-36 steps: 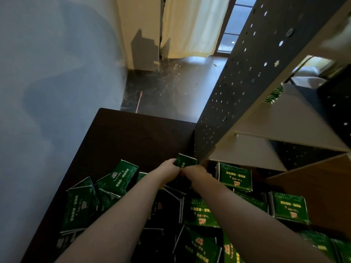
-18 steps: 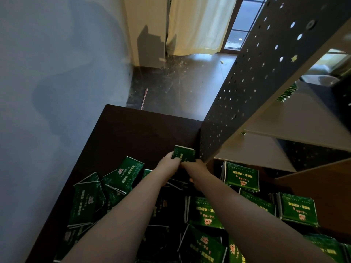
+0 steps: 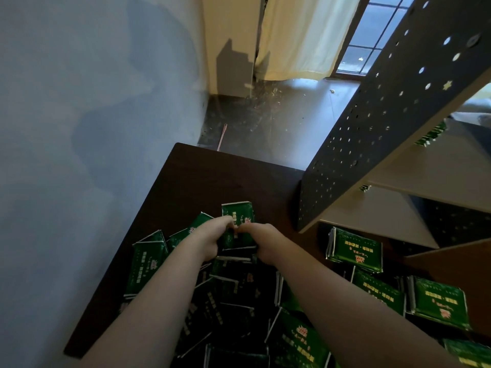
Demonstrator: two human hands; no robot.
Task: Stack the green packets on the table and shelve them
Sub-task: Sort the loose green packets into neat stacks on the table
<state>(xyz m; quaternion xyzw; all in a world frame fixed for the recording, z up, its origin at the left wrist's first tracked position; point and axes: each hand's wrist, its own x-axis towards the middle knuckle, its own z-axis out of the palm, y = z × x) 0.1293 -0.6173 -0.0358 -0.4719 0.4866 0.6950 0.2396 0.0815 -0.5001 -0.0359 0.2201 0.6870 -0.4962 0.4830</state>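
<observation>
Dark wood makes up the table (image 3: 212,176), and loose green packets (image 3: 297,341) lie in a messy pile over its near half, out to its right edge. Near the middle of the table the left hand (image 3: 210,240) and the right hand (image 3: 265,244) meet, fingers curled tight around a small stack of packets (image 3: 237,216) that sticks out past them. By the table's far right corner stands a dark shelf (image 3: 385,128) full of holes, with more packets (image 3: 430,135) on a board. A pale curtain (image 3: 300,35) hangs far behind.
</observation>
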